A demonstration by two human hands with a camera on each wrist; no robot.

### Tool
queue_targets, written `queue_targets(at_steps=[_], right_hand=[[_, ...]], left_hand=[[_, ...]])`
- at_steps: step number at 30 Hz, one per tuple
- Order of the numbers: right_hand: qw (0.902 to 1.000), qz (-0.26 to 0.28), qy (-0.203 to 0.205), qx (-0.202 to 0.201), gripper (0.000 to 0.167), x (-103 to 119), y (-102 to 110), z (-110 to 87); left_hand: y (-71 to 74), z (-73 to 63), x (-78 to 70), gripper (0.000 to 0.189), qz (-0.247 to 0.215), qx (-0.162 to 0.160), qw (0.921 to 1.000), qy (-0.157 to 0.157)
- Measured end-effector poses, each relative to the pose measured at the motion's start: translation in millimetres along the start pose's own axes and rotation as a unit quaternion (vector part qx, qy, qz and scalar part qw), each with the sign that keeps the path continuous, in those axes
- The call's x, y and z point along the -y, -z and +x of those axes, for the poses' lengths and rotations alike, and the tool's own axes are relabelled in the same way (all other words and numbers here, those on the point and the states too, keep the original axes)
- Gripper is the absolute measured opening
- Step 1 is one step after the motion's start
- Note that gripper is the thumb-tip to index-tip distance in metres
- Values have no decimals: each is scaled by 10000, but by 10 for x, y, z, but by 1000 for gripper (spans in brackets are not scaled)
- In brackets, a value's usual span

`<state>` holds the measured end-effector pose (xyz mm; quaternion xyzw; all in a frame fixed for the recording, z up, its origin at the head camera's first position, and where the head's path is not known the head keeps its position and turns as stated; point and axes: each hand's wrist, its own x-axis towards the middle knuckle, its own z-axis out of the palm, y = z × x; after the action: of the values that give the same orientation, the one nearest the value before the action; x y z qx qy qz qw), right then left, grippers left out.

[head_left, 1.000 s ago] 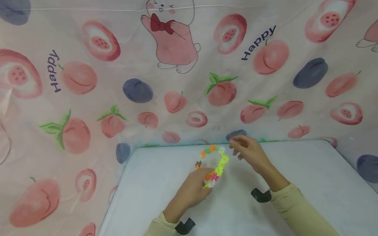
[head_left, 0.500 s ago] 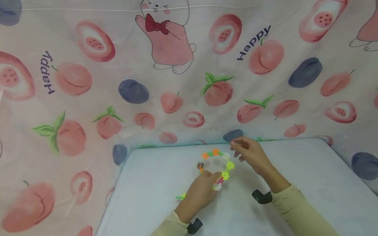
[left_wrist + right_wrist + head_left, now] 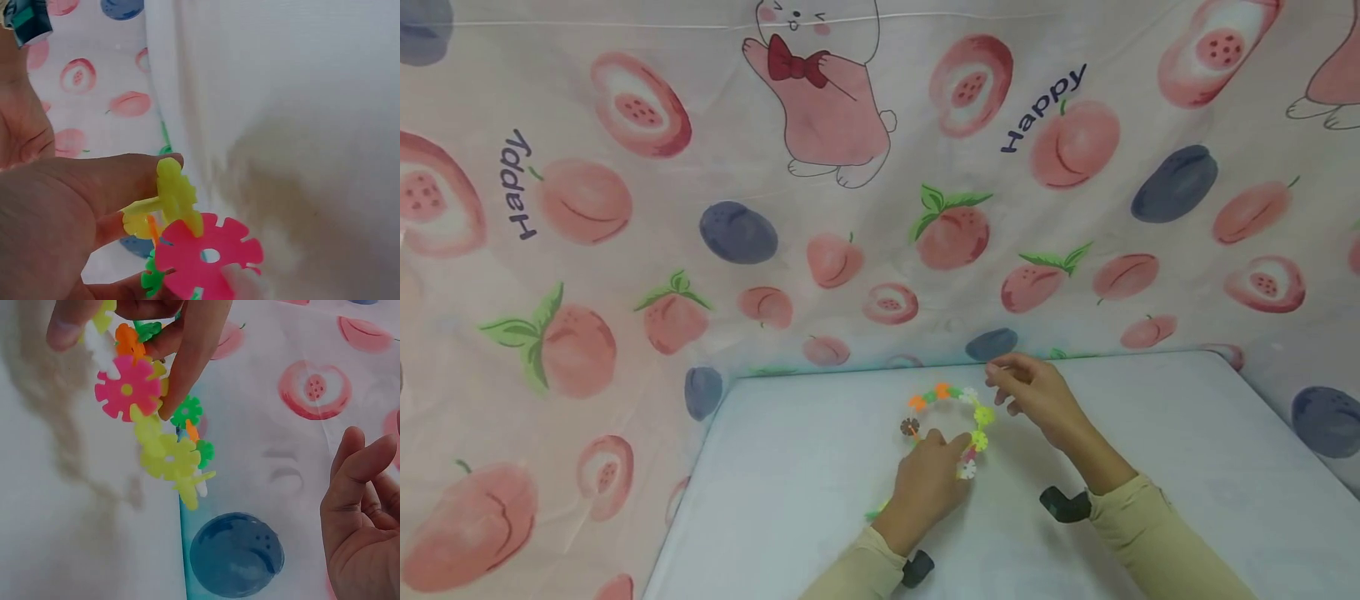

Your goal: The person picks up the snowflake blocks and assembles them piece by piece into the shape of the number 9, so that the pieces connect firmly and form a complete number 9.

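Observation:
A curved chain of small notched plastic snowflake discs (image 3: 983, 415) hangs over the white table, in yellow, orange, green, white, pink and brown. My left hand (image 3: 928, 482) grips its near side between thumb and fingers. In the left wrist view a pink disc (image 3: 206, 256) and a yellow disc (image 3: 175, 194) stick out at the fingertips. The right wrist view shows the yellow run of discs (image 3: 169, 456) trailing below the left hand. A green disc (image 3: 874, 515) shows beside the left wrist. My right hand (image 3: 1033, 392) holds nothing, fingers loosely curled, just right of the chain.
The white table (image 3: 790, 450) lies under both hands. A fruit-printed curtain (image 3: 850, 208) rises behind its far edge and down its left side. Black wrist-worn pieces (image 3: 1066, 504) sit at both sleeves.
The left hand has moved right with the chain, whose loop now shows wider. A green end has come into sight beside the left wrist. The right hand has barely moved; the head view has shifted slightly.

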<state>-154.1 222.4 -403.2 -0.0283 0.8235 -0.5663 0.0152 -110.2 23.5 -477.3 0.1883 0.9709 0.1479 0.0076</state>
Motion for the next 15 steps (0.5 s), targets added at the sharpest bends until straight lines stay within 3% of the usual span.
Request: queue_targets(at_steps=[3, 11, 15], right_hand=[[10000, 11, -23, 6, 47, -26, -2, 2], [9998, 45, -197, -20, 57, -99, -7, 5], [9998, 61, -167, -40, 54, -118, -6, 2]], left_hand=[[-68, 29, -8, 59, 160, -39, 9998, 90], [-237, 64, -36, 57, 419, -739, 9962, 205], [-261, 68, -47, 56, 469, -829, 9951, 282]])
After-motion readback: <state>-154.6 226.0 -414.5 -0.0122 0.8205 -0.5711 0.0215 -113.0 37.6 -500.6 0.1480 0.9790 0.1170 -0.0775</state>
